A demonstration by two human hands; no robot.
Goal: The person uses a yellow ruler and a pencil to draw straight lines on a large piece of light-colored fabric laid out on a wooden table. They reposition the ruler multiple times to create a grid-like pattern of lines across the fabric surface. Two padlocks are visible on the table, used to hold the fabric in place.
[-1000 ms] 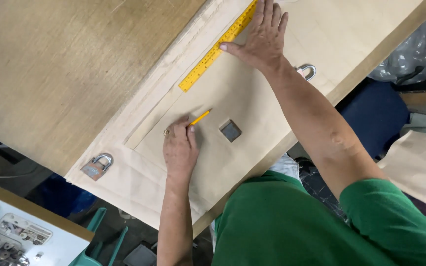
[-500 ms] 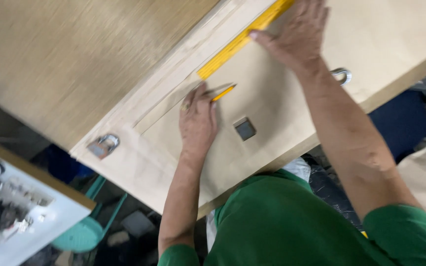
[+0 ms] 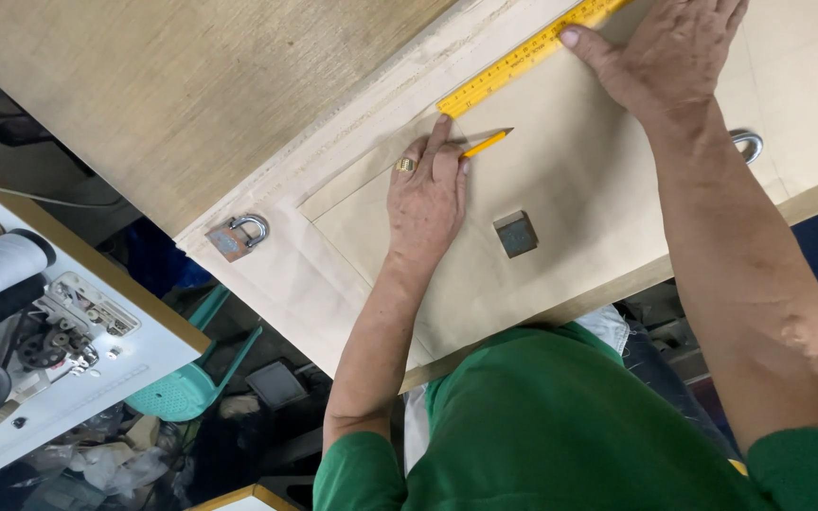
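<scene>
marking a line along the ruler

the left hand pinches a yellow pencil, tip pointing right just near of the yellow ruler. the right hand presses flat, fingers spread, on the ruler, whose long axis slants far-right across the beige paper pattern. this looks like the marking step; next the tip must meet the ruler's edge.

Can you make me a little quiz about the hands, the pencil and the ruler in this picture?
1. What colour is the ruler under the right hand? A red, B yellow, C blue.
2. True or false: the left hand holds scissors.
3. Fill in: one finger of the left hand wears a gold ____.

Key: 1 B. 2 False, it holds a pencil. 3 ring.
</scene>
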